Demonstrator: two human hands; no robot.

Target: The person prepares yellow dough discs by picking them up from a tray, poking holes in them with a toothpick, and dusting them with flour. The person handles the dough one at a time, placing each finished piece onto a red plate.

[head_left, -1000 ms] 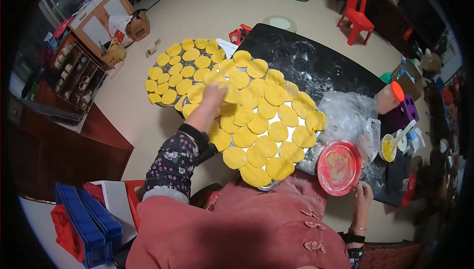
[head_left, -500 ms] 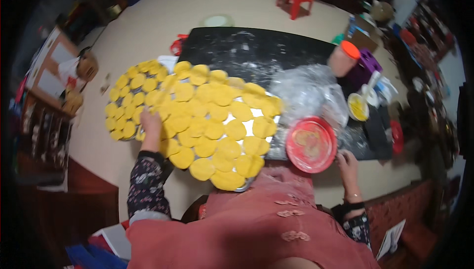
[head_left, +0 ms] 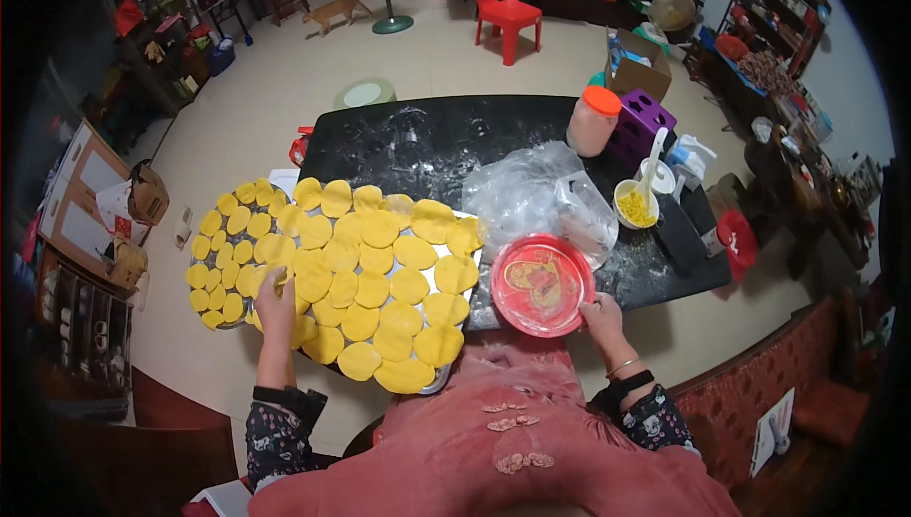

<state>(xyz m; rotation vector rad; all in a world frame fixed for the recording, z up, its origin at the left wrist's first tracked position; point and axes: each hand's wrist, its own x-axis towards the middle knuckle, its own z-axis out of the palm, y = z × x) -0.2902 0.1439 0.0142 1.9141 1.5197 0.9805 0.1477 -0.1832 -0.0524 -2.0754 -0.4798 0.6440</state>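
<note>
My left hand [head_left: 277, 304] is at the left part of the many flat yellow dough rounds [head_left: 371, 288], fingers curled; what they hold is hard to make out. The rounds cover a metal tray [head_left: 436, 382] at the table's front left and a round metal tray [head_left: 201, 247] left of it, some overlapping. My right hand [head_left: 600, 318] grips the right rim of a red plate [head_left: 517, 313] with a picture on it, beside the rounds. A crumpled clear plastic bag [head_left: 508, 194] lies just behind the plate.
The floury black table [head_left: 399, 138] holds an orange-lidded jar [head_left: 593, 128], a purple perforated box [head_left: 643, 123] and a bowl of yellow bits [head_left: 634, 209] with a white spoon [head_left: 653, 156]. Beyond stand a red plastic chair [head_left: 503, 5] and an orange cat [head_left: 332, 16].
The view has swung up, showing more of the room. My left hand has moved leftward across the rounds from their middle. My right hand has come up onto the red plate's rim.
</note>
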